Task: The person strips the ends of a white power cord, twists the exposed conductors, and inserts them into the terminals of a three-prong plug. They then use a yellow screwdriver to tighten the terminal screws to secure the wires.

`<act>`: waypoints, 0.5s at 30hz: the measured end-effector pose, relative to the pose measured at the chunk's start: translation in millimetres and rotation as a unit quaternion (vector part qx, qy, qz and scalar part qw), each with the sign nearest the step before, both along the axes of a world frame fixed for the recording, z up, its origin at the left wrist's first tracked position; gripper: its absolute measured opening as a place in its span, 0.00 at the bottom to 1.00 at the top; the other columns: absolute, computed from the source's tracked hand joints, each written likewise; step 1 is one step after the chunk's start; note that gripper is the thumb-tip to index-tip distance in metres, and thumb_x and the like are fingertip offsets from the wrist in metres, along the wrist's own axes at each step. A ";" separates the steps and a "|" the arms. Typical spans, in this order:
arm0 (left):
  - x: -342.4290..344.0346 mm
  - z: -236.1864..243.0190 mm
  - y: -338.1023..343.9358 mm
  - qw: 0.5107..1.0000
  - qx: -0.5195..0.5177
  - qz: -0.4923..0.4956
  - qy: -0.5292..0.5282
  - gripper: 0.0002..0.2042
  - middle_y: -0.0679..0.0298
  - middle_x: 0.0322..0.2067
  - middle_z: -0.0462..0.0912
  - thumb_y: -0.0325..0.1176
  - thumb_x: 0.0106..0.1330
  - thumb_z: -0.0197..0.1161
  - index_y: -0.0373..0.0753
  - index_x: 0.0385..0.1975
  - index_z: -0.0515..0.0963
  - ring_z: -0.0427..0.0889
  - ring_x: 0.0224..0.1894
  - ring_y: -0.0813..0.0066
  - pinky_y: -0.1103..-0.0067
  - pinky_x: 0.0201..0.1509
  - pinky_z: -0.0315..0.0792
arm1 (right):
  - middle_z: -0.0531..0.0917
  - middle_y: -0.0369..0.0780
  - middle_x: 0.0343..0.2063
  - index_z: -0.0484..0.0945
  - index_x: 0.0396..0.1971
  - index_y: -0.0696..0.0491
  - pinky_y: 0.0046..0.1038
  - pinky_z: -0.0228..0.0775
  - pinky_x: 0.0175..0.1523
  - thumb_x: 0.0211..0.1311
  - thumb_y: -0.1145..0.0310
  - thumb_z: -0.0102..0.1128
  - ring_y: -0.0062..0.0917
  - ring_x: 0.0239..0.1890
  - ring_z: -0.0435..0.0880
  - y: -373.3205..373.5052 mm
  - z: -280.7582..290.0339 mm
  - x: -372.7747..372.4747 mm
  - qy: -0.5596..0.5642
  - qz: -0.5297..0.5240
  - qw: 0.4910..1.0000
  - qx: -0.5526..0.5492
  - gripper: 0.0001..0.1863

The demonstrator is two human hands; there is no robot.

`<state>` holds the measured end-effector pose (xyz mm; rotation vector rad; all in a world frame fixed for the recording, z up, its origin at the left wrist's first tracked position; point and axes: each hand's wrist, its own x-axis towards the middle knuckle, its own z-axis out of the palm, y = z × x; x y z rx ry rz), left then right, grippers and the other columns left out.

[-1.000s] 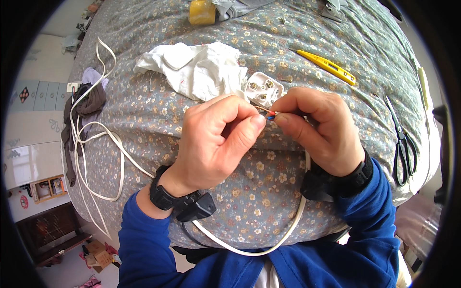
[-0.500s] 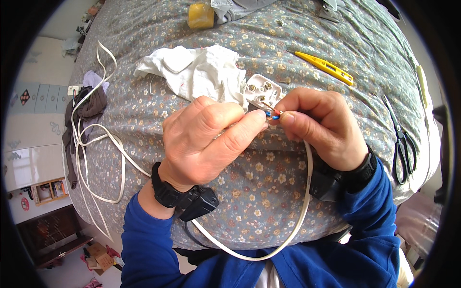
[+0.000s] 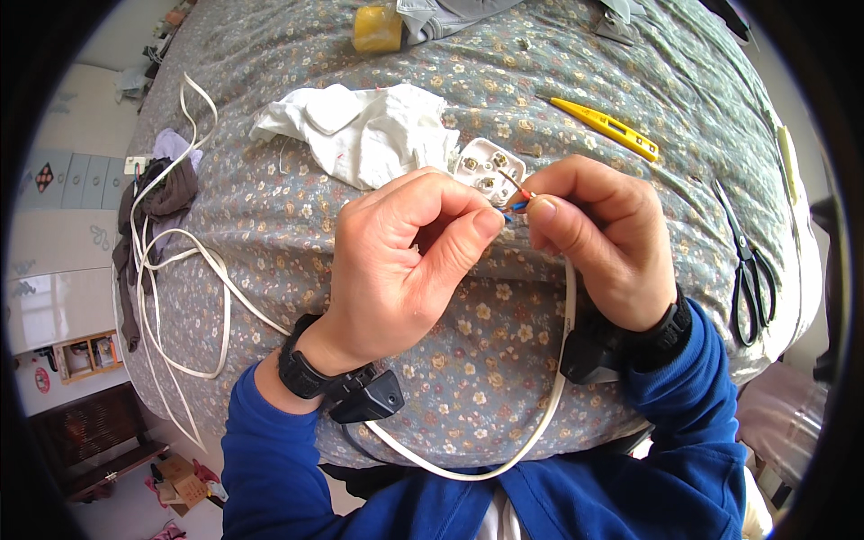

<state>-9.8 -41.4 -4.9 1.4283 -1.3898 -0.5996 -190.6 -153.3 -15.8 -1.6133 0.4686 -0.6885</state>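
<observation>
Over a floral-covered bed (image 3: 504, 360), the left hand (image 3: 396, 261) and right hand (image 3: 603, 234) met, fingers of each pinching the bared coloured wire ends (image 3: 517, 200) of a white cable (image 3: 540, 414) just beside an opened white plug (image 3: 487, 168), near a white cloth (image 3: 360, 130) and yellow tester screwdriver (image 3: 607, 128).

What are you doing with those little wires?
A person in blue sleeves is working over a flowery grey cloth-covered table. Both hands pinch the thin coloured wire ends that stick out of a flat white cable: the left hand from one side, the right hand from the other. An opened white plug lies just behind the fingers. A crumpled white rag, a yellow tester screwdriver and black scissors lie nearby, untouched.
</observation>
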 end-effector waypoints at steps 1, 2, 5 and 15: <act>1.4 1.8 0.9 1.000 0.006 -0.009 -0.017 0.11 0.69 0.27 0.79 0.33 0.75 0.63 0.33 0.32 0.81 0.71 0.25 0.85 0.85 0.28 0.62 | 0.81 0.32 0.23 0.82 0.39 0.61 0.18 0.68 0.33 0.72 0.71 0.62 0.12 0.26 0.75 -0.3 0.2 -1.5 -0.007 -0.004 1.000 0.014 0.08; 3.7 3.6 0.3 1.000 -0.007 -0.021 -0.018 0.11 0.69 0.27 0.79 0.35 0.75 0.62 0.33 0.33 0.81 0.72 0.26 0.85 0.86 0.29 0.63 | 0.81 0.32 0.24 0.82 0.40 0.61 0.18 0.69 0.33 0.72 0.71 0.62 0.12 0.27 0.76 -2.4 0.7 -3.6 -0.015 -0.008 0.999 0.027 0.08; 22.1 13.1 -6.8 0.998 -0.031 -0.056 -0.014 0.11 0.67 0.30 0.81 0.36 0.74 0.63 0.33 0.38 0.82 0.76 0.30 0.83 0.85 0.33 0.67 | 0.83 0.33 0.26 0.83 0.42 0.61 0.17 0.71 0.36 0.74 0.70 0.61 0.14 0.27 0.78 -18.0 2.0 -13.8 -0.075 -0.037 0.994 0.068 0.09; 47.3 -8.3 -49.4 0.938 0.057 -0.167 -0.299 0.39 0.56 0.68 0.71 0.24 0.52 0.62 0.39 0.71 0.66 0.66 0.73 0.58 0.66 0.77 0.57 | 0.86 0.37 0.32 0.80 0.43 0.61 0.18 0.77 0.38 0.72 0.72 0.63 0.16 0.34 0.85 -33.5 -12.2 -28.0 -0.034 -0.046 0.992 0.110 0.08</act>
